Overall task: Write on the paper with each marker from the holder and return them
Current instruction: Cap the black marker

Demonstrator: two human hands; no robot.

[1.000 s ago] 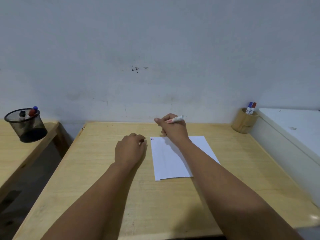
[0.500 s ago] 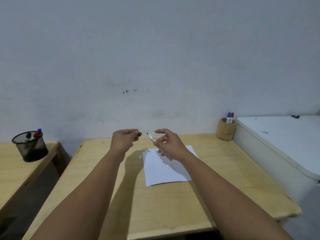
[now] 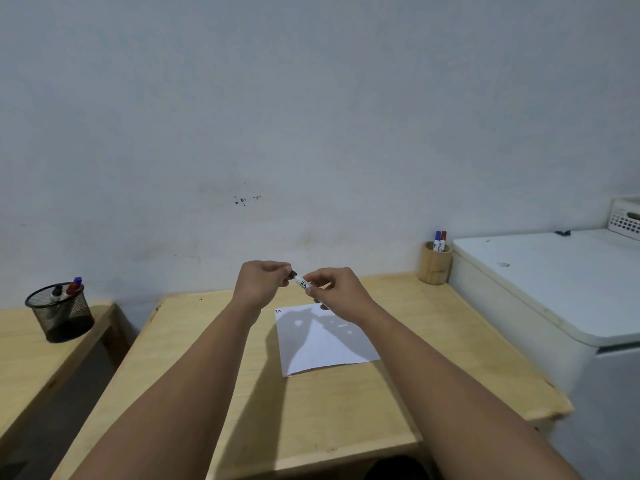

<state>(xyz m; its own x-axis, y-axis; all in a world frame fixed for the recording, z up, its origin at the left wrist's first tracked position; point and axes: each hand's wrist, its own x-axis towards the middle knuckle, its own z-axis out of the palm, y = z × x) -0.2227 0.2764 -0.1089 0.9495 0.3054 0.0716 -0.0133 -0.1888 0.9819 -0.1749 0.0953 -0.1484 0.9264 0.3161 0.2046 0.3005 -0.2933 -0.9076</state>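
Both hands are raised above the wooden table. My right hand grips a white marker by its barrel. My left hand pinches the dark cap at the marker's tip end, and the cap touches the marker. Below the hands lies a white sheet of paper with small black marks in its top left corner. A wooden holder at the table's back right carries a blue-capped and a red-capped marker.
A black mesh cup with markers stands on a second wooden table at the left. A white chest-like appliance adjoins the table's right side, with a white basket on it. A grey wall lies behind.
My left hand with the cap and my right hand with the marker came together, so the cap now meets the tip. A second ago the right hand was at the paper's top.
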